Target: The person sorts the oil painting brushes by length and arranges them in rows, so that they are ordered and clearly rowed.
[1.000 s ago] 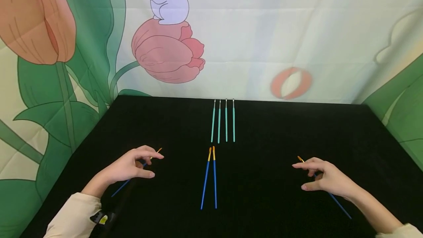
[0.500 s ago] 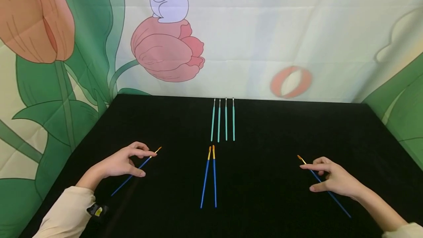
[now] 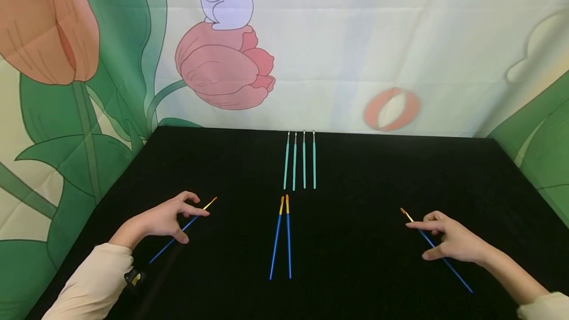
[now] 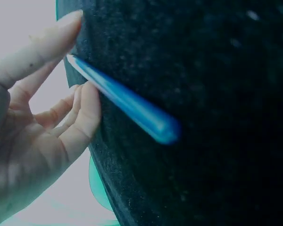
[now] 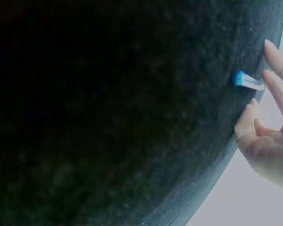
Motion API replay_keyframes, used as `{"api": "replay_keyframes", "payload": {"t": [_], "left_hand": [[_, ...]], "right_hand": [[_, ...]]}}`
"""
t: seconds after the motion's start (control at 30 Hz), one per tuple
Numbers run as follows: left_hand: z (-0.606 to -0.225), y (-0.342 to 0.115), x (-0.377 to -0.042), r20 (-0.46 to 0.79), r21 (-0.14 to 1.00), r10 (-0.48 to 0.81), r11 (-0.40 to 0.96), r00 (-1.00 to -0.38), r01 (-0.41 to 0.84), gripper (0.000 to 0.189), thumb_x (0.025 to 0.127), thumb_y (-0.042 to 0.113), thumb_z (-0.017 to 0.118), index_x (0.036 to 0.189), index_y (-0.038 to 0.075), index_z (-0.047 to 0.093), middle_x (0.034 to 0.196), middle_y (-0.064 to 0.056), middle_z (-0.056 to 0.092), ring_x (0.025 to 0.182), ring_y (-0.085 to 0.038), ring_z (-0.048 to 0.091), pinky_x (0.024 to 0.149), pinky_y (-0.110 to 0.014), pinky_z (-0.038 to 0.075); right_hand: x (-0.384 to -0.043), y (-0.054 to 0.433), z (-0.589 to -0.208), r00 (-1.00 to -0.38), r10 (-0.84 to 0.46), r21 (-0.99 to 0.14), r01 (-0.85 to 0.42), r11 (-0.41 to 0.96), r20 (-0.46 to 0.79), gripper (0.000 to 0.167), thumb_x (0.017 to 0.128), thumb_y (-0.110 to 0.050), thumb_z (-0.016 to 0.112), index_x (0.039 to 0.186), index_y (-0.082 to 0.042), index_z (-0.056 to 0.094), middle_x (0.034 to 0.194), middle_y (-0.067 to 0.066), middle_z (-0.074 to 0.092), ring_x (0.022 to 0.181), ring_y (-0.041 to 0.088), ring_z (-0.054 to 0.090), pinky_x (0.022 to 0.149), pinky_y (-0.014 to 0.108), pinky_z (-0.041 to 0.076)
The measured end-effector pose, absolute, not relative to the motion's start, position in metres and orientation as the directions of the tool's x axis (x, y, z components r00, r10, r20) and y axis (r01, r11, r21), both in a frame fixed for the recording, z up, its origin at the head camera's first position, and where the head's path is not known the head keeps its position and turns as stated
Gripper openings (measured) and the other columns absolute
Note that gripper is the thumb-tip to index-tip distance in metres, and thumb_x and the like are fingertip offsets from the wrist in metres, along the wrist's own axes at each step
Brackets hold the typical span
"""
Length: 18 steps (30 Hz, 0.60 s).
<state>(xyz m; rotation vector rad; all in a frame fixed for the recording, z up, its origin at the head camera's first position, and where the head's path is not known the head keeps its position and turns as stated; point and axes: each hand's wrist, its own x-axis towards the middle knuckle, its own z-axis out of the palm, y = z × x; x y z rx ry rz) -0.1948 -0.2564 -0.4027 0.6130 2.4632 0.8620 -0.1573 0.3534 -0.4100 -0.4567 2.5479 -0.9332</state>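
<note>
On the left of the black table, a blue paintbrush (image 3: 166,250) with an orange tip lies slanted. My left hand (image 3: 168,217) is over its middle, thumb and index finger spread apart; whether it touches the brush is unclear. The left wrist view shows the blue handle (image 4: 127,103) beside the fingers. Another blue paintbrush (image 3: 458,274) lies slanted on the right. My right hand (image 3: 451,238) is over it, index finger extended across the brush near the ferrule, thumb apart from it. In the right wrist view, the brush's end (image 5: 243,80) shows near the fingertips.
Two more blue paintbrushes, a left one (image 3: 275,246) and a right one (image 3: 289,246), lie at the table's middle, tips close together. Several teal brushes (image 3: 304,162) stand in a row beyond them, near the back edge. A printed curtain (image 3: 329,53) hangs behind the black table (image 3: 364,177).
Both hands have drawn back outward, away from the middle, uncovering more of the slanted brushes. The left thumb has lowered toward its brush. The brushes have stayed in place.
</note>
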Motion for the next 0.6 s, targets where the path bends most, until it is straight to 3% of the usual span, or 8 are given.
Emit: {"api": "replay_keyframes", "payload": {"t": [0.23, 0.4, 0.6], "left_hand": [[-0.403, -0.255, -0.194, -0.293, 0.665, 0.520, 0.714, -0.802, 0.220, 0.061, 0.062, -0.001, 0.078, 0.120, 0.010, 0.060, 0.131, -0.019, 0.027, 0.102, -0.035, 0.045, 0.075, -0.036, 0.046], [-0.401, -0.256, -0.195, -0.317, 0.674, 0.517, 0.713, -0.795, 0.194, 0.059, 0.064, -0.007, 0.073, 0.120, 0.009, 0.060, 0.132, -0.018, 0.027, 0.099, -0.030, 0.044, 0.066, -0.031, 0.048], [-0.400, -0.257, -0.197, -0.311, 0.690, 0.529, 0.697, -0.789, 0.196, 0.061, 0.063, -0.010, 0.069, 0.122, 0.004, 0.057, 0.130, -0.019, 0.029, 0.095, -0.028, 0.046, 0.064, -0.031, 0.048]], "right_hand": [[-0.159, 0.359, -0.408, -0.863, -0.441, -0.688, -0.165, 0.706, -0.245, 0.068, 0.064, -0.017, 0.076, 0.126, 0.001, 0.051, 0.107, 0.013, 0.040, 0.083, 0.019, 0.039, 0.066, 0.025, 0.042], [-0.160, 0.363, -0.407, -0.852, -0.446, -0.727, -0.120, 0.676, -0.274, 0.064, 0.069, -0.010, 0.070, 0.128, 0.001, 0.048, 0.107, 0.015, 0.038, 0.076, 0.019, 0.040, 0.060, 0.025, 0.045], [-0.162, 0.368, -0.405, -0.847, -0.435, -0.734, -0.082, 0.675, -0.305, 0.063, 0.069, -0.003, 0.065, 0.129, 0.003, 0.046, 0.111, 0.017, 0.040, 0.084, 0.023, 0.044, 0.062, 0.028, 0.048]]}}
